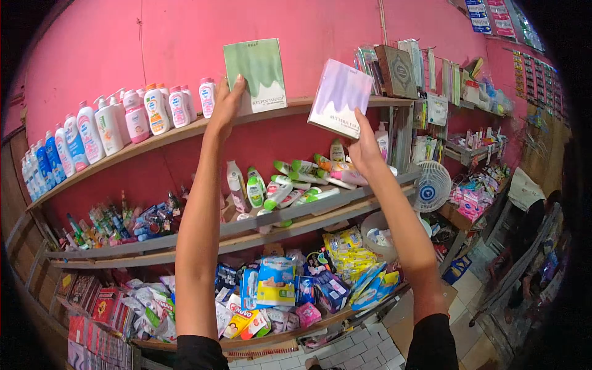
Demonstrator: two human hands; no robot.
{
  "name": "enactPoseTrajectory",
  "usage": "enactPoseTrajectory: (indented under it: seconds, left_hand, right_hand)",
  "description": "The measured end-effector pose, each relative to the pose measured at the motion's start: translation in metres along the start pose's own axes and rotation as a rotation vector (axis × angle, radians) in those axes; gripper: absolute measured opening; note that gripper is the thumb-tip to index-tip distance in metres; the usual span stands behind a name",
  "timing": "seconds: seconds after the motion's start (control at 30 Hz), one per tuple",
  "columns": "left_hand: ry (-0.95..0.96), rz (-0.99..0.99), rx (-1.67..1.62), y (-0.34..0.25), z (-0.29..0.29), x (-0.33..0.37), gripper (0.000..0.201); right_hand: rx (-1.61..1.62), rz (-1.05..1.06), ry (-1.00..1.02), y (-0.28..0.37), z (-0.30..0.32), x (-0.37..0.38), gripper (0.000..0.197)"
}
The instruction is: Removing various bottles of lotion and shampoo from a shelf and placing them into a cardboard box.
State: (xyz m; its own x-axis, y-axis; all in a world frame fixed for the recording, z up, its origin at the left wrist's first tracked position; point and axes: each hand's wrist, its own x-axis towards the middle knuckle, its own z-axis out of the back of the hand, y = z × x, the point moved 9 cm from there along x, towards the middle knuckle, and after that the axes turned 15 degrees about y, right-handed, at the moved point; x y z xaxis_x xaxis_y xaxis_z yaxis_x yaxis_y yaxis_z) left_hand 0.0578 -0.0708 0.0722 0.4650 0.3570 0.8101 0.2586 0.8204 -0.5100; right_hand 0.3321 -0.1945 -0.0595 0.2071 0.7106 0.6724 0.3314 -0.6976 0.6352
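The left hand (pixel 227 108) pinches a green box (pixel 258 68), the right hand (pixel 365 148) a purple box (pixel 341 95) (near its lower corner); a slackening grip could drop either.

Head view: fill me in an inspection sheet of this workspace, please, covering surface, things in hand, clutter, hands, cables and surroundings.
Surface: wooden top shelf, with standing bottles along its left part.
Things in hand: green-and-white box and purple-and-white box; the purple one is tilted.
Clutter: bottles jumbled on the middle shelf; packets heaped below.
Hands: left hand grips the green-and-white box; right hand grips the purple-and-white box.
Cables: none clearly seen; thin dark lines on the wall could be cracks or cords.
Surroundings: pink wall, white fan to the right, tiled floor.
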Motion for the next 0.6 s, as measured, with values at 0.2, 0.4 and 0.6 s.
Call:
enactPoseTrajectory:
  seconds: [0.2, 0.4, 0.6]
  left_hand:
    - [0.142, 0.1, 0.024, 0.024, -0.007, 0.041, 0.055]
    - [0.124, 0.157, 0.228, 0.06, 0.022, 0.054, 0.058]
    - [0.213, 0.257, 0.165, 0.079, 0.028, 0.045, 0.054]
  right_hand:
    - [-0.409, 0.118, 0.064, 0.039, -0.006, 0.078, 0.057]
    - [-0.547, 0.044, 0.048, 0.032, -0.014, 0.166, 0.051]
    - [-0.822, -0.042, 0.01, -0.016, -0.034, 0.22, 0.059]
